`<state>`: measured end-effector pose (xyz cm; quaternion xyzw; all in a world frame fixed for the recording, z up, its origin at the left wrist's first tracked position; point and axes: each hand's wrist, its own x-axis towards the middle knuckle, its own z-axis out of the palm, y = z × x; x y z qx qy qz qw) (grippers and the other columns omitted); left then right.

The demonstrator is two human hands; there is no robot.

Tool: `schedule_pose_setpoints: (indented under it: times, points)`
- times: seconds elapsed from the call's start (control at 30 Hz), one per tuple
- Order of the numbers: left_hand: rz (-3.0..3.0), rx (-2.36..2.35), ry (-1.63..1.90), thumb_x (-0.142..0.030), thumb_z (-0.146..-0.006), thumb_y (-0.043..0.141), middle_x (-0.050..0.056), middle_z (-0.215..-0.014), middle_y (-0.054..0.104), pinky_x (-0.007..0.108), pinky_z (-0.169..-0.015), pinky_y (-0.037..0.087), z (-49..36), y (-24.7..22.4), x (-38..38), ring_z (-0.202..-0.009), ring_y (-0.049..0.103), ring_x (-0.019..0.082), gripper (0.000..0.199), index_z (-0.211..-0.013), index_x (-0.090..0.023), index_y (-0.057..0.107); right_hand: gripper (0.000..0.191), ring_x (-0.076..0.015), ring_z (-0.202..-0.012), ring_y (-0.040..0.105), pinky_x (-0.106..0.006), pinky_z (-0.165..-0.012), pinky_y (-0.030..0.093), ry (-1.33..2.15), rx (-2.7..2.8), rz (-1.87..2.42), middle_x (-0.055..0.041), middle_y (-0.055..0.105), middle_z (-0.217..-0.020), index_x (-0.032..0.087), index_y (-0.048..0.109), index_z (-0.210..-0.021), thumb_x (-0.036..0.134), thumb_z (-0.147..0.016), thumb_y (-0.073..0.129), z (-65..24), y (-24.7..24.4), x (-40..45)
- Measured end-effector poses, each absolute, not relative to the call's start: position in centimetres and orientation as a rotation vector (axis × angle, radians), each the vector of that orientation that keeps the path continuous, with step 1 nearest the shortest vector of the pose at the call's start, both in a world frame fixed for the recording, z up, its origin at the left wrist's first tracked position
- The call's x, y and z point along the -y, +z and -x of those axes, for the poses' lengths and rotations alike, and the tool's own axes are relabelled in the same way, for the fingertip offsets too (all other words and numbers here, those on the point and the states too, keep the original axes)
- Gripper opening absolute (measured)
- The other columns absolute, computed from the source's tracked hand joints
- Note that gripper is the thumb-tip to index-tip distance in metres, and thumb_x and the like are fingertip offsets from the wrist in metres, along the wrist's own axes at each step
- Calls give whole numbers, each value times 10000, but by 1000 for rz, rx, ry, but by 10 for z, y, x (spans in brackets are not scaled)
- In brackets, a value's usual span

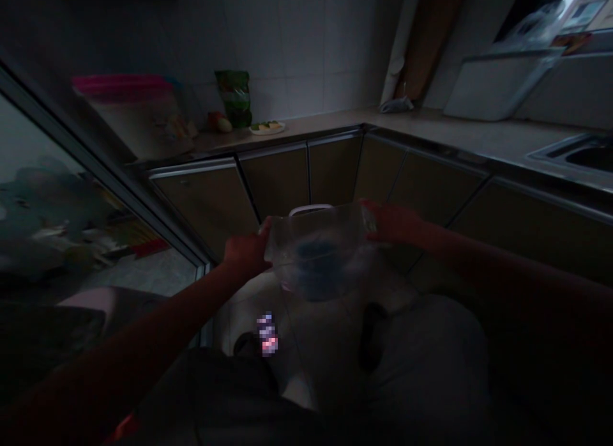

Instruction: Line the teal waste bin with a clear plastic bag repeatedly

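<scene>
My left hand (246, 254) and my right hand (393, 223) grip opposite sides of a clear plastic container (282, 241), held out in front of me above the tiled floor. A dark blue object (316, 270) shows blurred through its wall, and the dim light hides its exact shape. The container looks like stiff transparent plastic, but I cannot tell whether it has a lid. A white curved handle or rim (311, 209) shows just behind its top edge.
Brown lower cabinets (278, 181) run below an L-shaped countertop (479, 136) with a steel sink (589, 155) at the right. A pink-lidded box (122, 87), green bag (234, 98) and plate of food (267, 128) stand on it. A dark glass door frame (103, 165) runs along the left.
</scene>
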<state>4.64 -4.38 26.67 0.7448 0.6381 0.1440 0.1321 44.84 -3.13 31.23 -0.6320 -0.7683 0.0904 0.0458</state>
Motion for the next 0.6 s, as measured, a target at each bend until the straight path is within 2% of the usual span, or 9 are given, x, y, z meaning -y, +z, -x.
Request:
schedule_pose_setpoints:
  times: [0.13,0.27,0.37,0.47,0.6]
  points:
    - [-2204,-1855,394,-225,-586,1016,125,-916,732,521,-997,484,-53,257,47,-1210,659,504,1196,-1648,-273,468,1135,-480,-1276,671,-586,-1022,549,119,2412,2056,-250,649,-1470,263,168,-1785,441,-876,823,-441,302,36]
    - [-2265,-1964,242,-280,-691,976,191,-1065,751,569,-1029,463,-65,245,59,-1193,667,515,1182,-1701,-248,363,1187,-462,-1243,693,-584,-1021,551,130,2355,2114,-248,643,-1470,312,79,-1791,431,-875,824,-437,282,43]
    - [-2268,-1980,164,-267,-775,915,214,-1155,745,580,-1059,444,-72,228,68,-1203,667,499,1154,-1732,-260,271,1193,-453,-1215,706,-571,-994,564,121,2372,2165,-256,639,-1464,302,7,-1790,456,-901,787,-440,256,47]
    - [-2227,-1948,164,-212,-773,895,194,-1161,742,552,-1053,447,-73,209,74,-1201,668,484,1159,-1736,-298,256,1177,-419,-1174,727,-517,-964,578,159,2406,2191,-241,646,-1448,313,45,-1784,470,-888,791,-443,231,52]
    - [-2084,-1811,353,-161,-729,901,126,-1072,738,450,-979,459,-72,193,71,-1163,673,439,1105,-1688,-335,380,1072,-416,-1142,733,-510,-918,590,210,2462,2270,-238,603,-1498,332,195,-1766,492,-888,789,-442,213,57]
